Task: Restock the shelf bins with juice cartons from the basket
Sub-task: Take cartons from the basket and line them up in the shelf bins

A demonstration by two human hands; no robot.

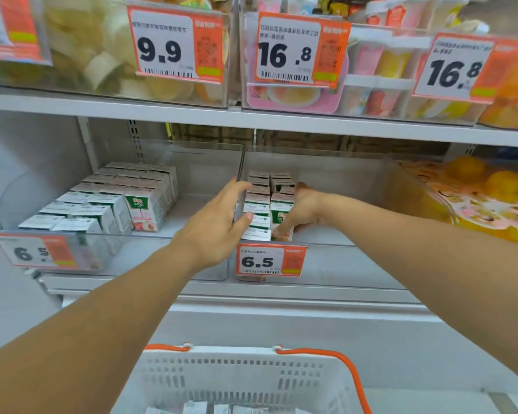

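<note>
Now both hands press the juice cartons (265, 204) together, left hand (219, 222) fingers straight, right hand (304, 209) fingers curled on them.

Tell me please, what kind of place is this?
Most likely a grocery or convenience store aisle. Orange price tags such as the 6.5 tag hang on clear shelf bins filled with juice cartons, and a white shopping basket stands below.
</note>
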